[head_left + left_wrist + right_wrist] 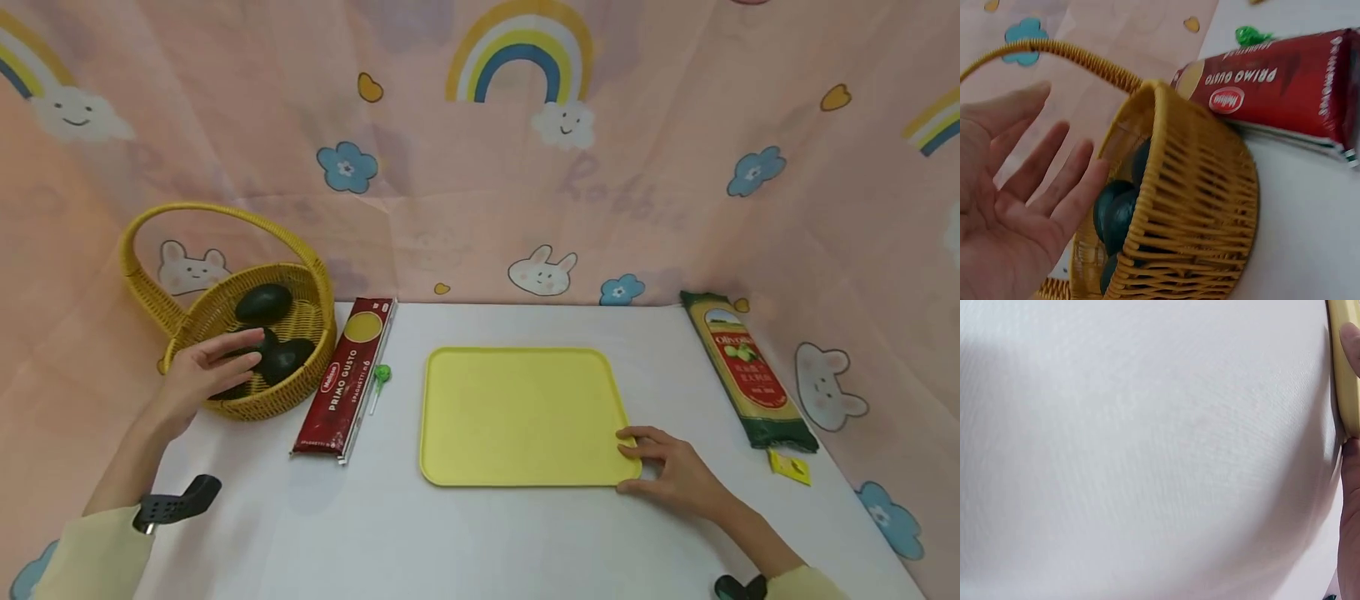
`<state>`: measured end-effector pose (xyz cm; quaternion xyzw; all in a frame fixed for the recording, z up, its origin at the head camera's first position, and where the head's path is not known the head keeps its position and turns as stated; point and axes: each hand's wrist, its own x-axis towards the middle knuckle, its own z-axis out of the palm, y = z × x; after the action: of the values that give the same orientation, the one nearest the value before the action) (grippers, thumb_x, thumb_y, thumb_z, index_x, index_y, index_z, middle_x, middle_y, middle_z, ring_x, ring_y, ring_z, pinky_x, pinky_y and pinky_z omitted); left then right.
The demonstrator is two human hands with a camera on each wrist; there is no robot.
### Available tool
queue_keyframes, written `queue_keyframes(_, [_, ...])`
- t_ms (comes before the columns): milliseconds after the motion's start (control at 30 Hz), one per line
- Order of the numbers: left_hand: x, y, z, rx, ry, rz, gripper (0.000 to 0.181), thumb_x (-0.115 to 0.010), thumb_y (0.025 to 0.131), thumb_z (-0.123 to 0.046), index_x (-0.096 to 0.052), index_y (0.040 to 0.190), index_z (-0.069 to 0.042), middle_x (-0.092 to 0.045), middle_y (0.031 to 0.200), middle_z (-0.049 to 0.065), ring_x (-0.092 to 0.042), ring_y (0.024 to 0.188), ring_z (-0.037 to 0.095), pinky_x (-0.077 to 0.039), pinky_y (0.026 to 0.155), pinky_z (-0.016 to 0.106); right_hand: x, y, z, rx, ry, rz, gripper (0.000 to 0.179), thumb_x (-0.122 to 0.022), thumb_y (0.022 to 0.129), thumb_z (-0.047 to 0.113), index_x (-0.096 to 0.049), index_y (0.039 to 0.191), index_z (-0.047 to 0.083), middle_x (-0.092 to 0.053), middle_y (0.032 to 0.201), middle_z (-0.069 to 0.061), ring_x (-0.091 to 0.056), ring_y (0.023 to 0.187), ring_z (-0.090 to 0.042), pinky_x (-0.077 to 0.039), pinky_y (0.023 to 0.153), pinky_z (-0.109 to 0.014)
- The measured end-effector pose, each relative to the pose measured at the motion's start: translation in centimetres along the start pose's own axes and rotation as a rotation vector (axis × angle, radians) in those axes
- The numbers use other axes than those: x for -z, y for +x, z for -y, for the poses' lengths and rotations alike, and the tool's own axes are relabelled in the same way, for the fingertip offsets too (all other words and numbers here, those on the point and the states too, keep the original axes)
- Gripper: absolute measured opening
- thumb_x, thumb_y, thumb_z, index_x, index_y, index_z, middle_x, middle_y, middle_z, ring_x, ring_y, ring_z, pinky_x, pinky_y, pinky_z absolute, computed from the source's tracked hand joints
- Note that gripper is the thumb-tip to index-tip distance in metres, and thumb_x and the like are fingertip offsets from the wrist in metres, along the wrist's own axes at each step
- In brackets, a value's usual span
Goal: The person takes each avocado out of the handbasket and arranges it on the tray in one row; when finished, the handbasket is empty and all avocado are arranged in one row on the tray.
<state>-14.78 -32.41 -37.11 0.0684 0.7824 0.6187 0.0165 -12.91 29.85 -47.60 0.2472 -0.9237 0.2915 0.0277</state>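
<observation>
1. The left hand (201, 371) reaches over the wicker basket (264, 407), fingers extended, grasping nothing; dark green fruits (264, 303) lie inside.
2. The right hand (672, 472) grips the yellow tray (510, 417) at its near right corner, flat on the tabletop (450, 542).
3. The spaghetti pack (347, 379) lies between basket and tray.

Red pkt (347, 379) says "PRIMO GUSTO", gold pkt (742, 367) "Oli…".

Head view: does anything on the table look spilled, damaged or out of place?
Nothing stands out: no spill or damage shows. The dark fruits sit inside the basket, and the right hand grips the yellow tray.
</observation>
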Motion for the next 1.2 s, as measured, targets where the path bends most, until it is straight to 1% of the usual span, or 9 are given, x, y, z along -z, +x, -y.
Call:
queue_keyframes(200, [1.4, 2.0, 0.9, 0.006, 0.244, 0.079, 0.040, -0.058, 0.097, -0.014, -0.052, 0.136, -0.009, -0.053, 0.117, -0.026, -0.055, 0.101, -0.012, -0.049, 0.080, 0.012, 0.4, 0.3, -0.3, 0.018, -0.005, 0.044, 0.052, -0.085, 0.068, 0.039, -0.075, 0.103, 0.002, -0.063, 0.114, 0.000, -0.060, 0.107, -0.031, -0.051, 0.091, -0.030])
queue_keyframes(300, [1.7, 2.9, 1.2, 0.034, 0.346, 0.101, 0.044, -0.059, 0.097, -0.021, -0.050, 0.138, -0.008, -0.052, 0.127, -0.010, -0.054, 0.100, -0.011, -0.048, 0.080, 0.012, 0.6, 0.5, -0.2, 0.022, 0.003, 0.064, 0.052, -0.084, 0.068, 0.041, -0.075, 0.102, 0.002, -0.063, 0.113, 0.000, -0.060, 0.107, -0.030, -0.052, 0.090, -0.033])
queue_keyframes(433, [1.8, 3.9, 1.4, 0.061, 0.413, 0.160, 0.050, -0.059, 0.097, -0.022, -0.046, 0.141, -0.002, -0.044, 0.140, 0.022, -0.059, 0.114, 0.019, -0.050, 0.083, 0.017, 0.7, 0.6, -0.3, 0.025, 0.009, 0.082, 0.052, -0.084, 0.068, 0.041, -0.075, 0.102, 0.002, -0.063, 0.112, 0.000, -0.059, 0.107, -0.029, -0.052, 0.090, -0.031])
queue_keyframes(533, [1.5, 4.4, 1.4, 0.085, 0.443, 0.204, 0.051, -0.060, 0.096, -0.019, -0.045, 0.140, 0.003, -0.040, 0.142, 0.029, -0.048, 0.123, 0.044, -0.052, 0.089, 0.028, 0.8, 0.8, -0.4, 0.034, 0.028, 0.095, 0.050, -0.085, 0.068, 0.037, -0.075, 0.102, 0.001, -0.062, 0.112, -0.002, -0.059, 0.108, -0.031, -0.051, 0.090, -0.028])
queue_keyframes(600, [1.2, 4.6, 1.4, 0.109, 0.458, 0.227, 0.051, -0.061, 0.095, -0.017, -0.044, 0.139, 0.005, -0.039, 0.142, 0.031, -0.043, 0.124, 0.050, -0.052, 0.091, 0.038, 1.0, 0.8, -0.3, 0.037, 0.054, 0.104, 0.049, -0.085, 0.069, 0.035, -0.075, 0.102, 0.000, -0.062, 0.113, -0.004, -0.059, 0.108, -0.033, -0.050, 0.091, -0.025])
queue_keyframes(767, [0.3, 5.1, 1.4, 0.142, 0.516, 0.240, 0.047, -0.058, 0.096, -0.013, -0.046, 0.138, 0.005, -0.040, 0.138, 0.034, -0.047, 0.119, 0.050, -0.052, 0.087, 0.047, 1.4, 0.8, -0.2, 0.047, 0.083, 0.119, 0.048, -0.085, 0.070, 0.032, -0.074, 0.102, -0.002, -0.061, 0.113, -0.007, -0.058, 0.107, -0.035, -0.047, 0.091, -0.019])
queue_keyframes(900, [-0.1, 5.2, 1.2, 0.168, 0.571, 0.214, 0.044, -0.058, 0.096, -0.013, -0.050, 0.134, 0.006, -0.043, 0.132, 0.034, -0.055, 0.098, 0.040, -0.053, 0.076, 0.038, 1.5, 0.9, 0.1, 0.034, 0.057, 0.154, 0.051, -0.083, 0.072, 0.035, -0.073, 0.105, -0.002, -0.062, 0.115, -0.008, -0.057, 0.109, -0.034, -0.050, 0.092, -0.030])
queue_keyframes(1000, [-0.3, 5.2, 1.2, 0.201, 0.600, 0.195, 0.044, -0.061, 0.095, -0.015, -0.051, 0.133, 0.007, -0.042, 0.130, 0.035, -0.051, 0.089, 0.032, -0.050, 0.072, 0.035, 1.6, 1.0, 0.2, 0.003, 0.041, 0.193, 0.052, -0.082, 0.073, 0.036, -0.072, 0.108, -0.001, -0.062, 0.118, -0.007, -0.057, 0.111, -0.033, -0.050, 0.092, -0.039])
queue_keyframes(1200, [-0.9, 5.0, 1.3, 0.269, 0.570, 0.168, 0.052, -0.063, 0.094, -0.022, -0.048, 0.137, 0.004, -0.034, 0.137, 0.036, -0.045, 0.105, 0.042, -0.047, 0.089, 0.054, 2.0, 1.3, 0.2, -0.064, 0.114, 0.215, 0.048, -0.082, 0.074, 0.030, -0.072, 0.108, -0.002, -0.061, 0.119, -0.012, -0.054, 0.113, -0.038, -0.051, 0.090, -0.042])
